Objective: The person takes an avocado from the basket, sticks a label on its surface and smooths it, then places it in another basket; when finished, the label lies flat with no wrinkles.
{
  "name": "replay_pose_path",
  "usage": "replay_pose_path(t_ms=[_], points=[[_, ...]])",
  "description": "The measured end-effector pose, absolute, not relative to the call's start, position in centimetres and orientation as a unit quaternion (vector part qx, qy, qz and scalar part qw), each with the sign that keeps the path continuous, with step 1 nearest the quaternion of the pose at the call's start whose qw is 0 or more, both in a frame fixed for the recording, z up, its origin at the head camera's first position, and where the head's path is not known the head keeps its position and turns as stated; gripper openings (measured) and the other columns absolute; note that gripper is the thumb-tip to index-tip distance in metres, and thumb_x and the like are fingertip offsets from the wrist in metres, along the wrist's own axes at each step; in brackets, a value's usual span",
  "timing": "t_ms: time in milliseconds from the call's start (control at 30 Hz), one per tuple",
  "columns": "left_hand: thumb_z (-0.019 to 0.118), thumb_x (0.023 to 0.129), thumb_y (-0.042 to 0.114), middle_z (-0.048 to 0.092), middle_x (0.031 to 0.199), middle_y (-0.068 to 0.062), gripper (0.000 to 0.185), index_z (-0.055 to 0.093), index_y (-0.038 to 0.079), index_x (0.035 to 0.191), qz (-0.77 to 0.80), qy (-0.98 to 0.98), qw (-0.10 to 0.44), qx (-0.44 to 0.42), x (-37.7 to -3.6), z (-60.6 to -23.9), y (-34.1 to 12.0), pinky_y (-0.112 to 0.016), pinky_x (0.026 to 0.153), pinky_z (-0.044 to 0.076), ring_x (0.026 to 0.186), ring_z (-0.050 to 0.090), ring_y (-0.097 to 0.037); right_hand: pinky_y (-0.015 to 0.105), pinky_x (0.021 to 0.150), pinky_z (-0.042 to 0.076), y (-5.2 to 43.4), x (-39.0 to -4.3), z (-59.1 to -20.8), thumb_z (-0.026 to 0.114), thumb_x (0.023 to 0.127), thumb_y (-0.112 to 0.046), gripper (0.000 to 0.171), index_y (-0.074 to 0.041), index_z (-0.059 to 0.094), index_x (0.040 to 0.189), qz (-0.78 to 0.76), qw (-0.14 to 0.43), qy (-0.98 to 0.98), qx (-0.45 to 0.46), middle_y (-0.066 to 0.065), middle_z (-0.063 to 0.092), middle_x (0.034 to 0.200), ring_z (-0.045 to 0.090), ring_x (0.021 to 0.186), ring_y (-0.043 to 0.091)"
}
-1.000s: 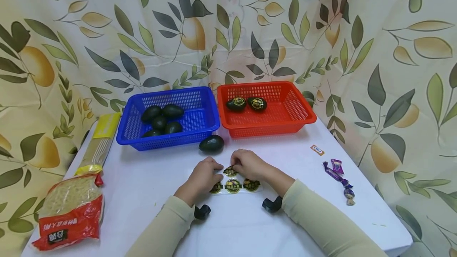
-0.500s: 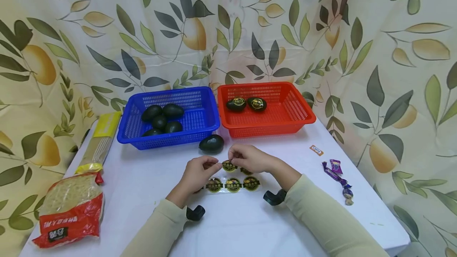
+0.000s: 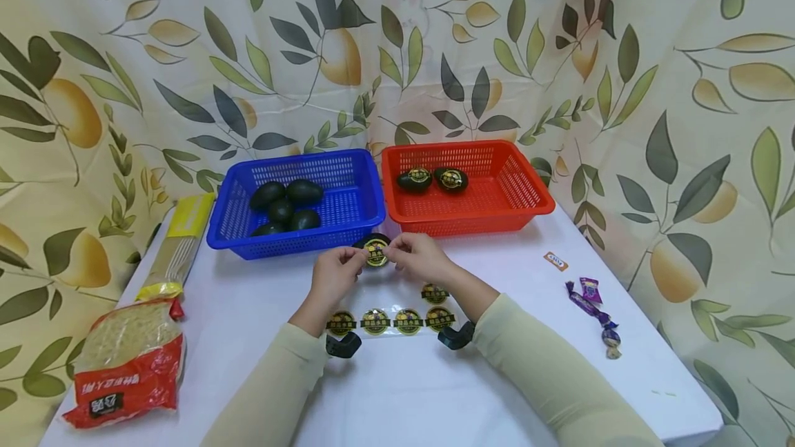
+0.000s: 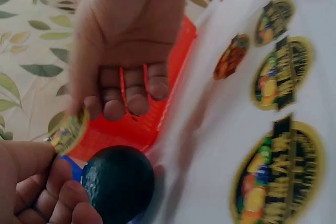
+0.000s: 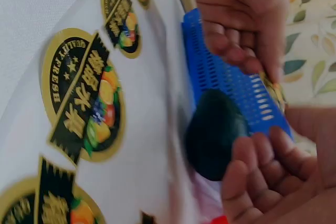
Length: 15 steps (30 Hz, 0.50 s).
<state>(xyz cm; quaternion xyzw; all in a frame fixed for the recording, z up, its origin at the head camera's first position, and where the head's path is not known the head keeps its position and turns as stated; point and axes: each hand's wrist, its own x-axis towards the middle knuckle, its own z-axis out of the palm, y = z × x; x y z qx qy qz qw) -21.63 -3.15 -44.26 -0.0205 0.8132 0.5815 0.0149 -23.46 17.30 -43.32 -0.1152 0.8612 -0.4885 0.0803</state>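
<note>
A round black-and-gold fruit sticker (image 3: 375, 252) is stretched between my two hands. My left hand (image 3: 334, 278) pinches its left edge between thumb and finger, and my right hand (image 3: 425, 259) pinches the right edge. Directly behind it in the head view sits a dark green avocado (image 5: 215, 135), on the table in front of the baskets. From the left wrist, the sticker (image 4: 71, 134) shows held between both sets of fingertips, above the avocado (image 4: 118, 184). Nearer to me lies a clear sheet of matching stickers (image 3: 375, 321), flat on the white cloth.
A blue basket (image 3: 239, 245) with several avocados stands at back left. Beside it, a red basket (image 3: 491, 202) holds two stickered avocados (image 3: 451, 179). Packaged noodles (image 3: 127, 364) lie at left, and wrapped candies (image 3: 590, 290) at right.
One sticker has come off the sheet. Both hands have lifted it away and carried it forward, to in front of the avocado. The sheet now lies flat, without hands on it.
</note>
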Motion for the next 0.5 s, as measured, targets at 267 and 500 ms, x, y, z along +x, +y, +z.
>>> replay_pose_path(t_ms=[267,500], points=[[0.073,0.097,0.031,0.077,0.090,-0.006,0.025,0.080,0.007,0.095,0.497,0.865,-0.041,-0.043,-23.9,-44.3,-2.2,-0.030,0.068,0.051,0.084,0.066,-0.021,0.027,0.054,0.047,15.6,-25.3,-45.3,0.067,0.100,-0.030,0.027,-0.004,0.074,0.095,-0.477,0.016,0.878,-0.046,0.008,0.067,0.071,0.056,0.056,0.014],[0.076,0.095,0.030,0.078,0.082,-0.005,0.023,0.081,0.009,0.089,0.457,0.884,-0.082,-0.054,-24.8,-45.0,-1.2,-0.037,0.075,0.054,0.084,0.070,-0.024,0.029,0.065,0.048,15.0,-25.8,-45.7,0.068,0.096,-0.028,0.022,-0.010,0.075,0.086,-0.403,-0.043,0.913,-0.031,0.001,0.072,0.080,0.061,0.073,0.017]])
